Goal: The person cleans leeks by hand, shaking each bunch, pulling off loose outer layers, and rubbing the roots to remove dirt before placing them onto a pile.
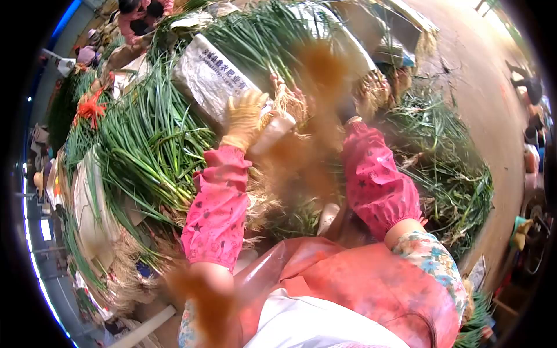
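Onions (249,40) lie heaped beside a sack (212,78), roots (290,104) towards the person, and here's the left hand (246,119) at the sack's near edge, fingers part-curled, hold unclear! Right hand (347,110) is blurred; can't tell its fingers or hold. Looks like handling by the roots; next move calls for a sure, careful grip.

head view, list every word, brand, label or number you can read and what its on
"农肥业有": dark print on the white sack by the gloved left hand; the characters before it are too blurred to read surely.
Smaller line beneath, same sack: too small to read.
No other readable text.
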The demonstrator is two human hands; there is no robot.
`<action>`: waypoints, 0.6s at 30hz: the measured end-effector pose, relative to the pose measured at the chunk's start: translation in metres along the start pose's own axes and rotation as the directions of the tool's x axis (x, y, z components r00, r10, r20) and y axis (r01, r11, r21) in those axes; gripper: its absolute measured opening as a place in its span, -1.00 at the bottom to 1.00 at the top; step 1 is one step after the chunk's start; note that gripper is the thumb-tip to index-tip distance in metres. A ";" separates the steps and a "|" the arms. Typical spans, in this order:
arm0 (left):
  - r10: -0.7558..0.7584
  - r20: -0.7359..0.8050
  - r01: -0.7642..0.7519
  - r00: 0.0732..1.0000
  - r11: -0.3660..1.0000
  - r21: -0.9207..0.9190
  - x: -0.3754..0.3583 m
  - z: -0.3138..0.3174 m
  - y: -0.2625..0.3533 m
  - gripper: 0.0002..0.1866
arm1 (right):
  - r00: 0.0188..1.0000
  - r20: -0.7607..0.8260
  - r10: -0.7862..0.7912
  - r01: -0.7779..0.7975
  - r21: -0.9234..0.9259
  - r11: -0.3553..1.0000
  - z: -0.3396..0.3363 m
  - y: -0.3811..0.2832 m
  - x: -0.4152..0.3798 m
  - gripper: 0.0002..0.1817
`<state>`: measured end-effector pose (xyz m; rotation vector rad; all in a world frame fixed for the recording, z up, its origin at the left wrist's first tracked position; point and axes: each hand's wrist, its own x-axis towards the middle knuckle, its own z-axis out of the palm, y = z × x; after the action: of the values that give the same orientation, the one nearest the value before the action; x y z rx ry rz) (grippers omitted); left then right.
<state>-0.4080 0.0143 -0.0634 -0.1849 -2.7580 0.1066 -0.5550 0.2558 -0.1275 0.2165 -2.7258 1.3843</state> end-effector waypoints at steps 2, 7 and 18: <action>-0.088 0.075 0.098 0.993 0.984 -0.146 -0.010 -0.026 -0.012 -0.36 | 0.990 0.134 -0.039 0.055 -0.121 0.991 0.012 -0.025 -0.003 -0.12; -0.133 0.239 0.175 0.962 0.970 -0.168 -0.074 -0.045 -0.044 -0.10 | 0.672 0.719 0.176 -0.507 0.274 0.818 0.008 -0.043 0.021 -0.33; -0.402 0.486 0.626 0.776 0.579 -0.522 -0.071 -0.074 -0.026 -0.32 | 0.933 0.310 -0.182 0.096 0.273 0.957 -0.050 -0.161 0.047 -0.73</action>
<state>-0.3177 -0.0175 -0.0175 0.5385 -2.8950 -1.1233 -0.5756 0.1982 0.0363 0.7103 -2.7001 1.7970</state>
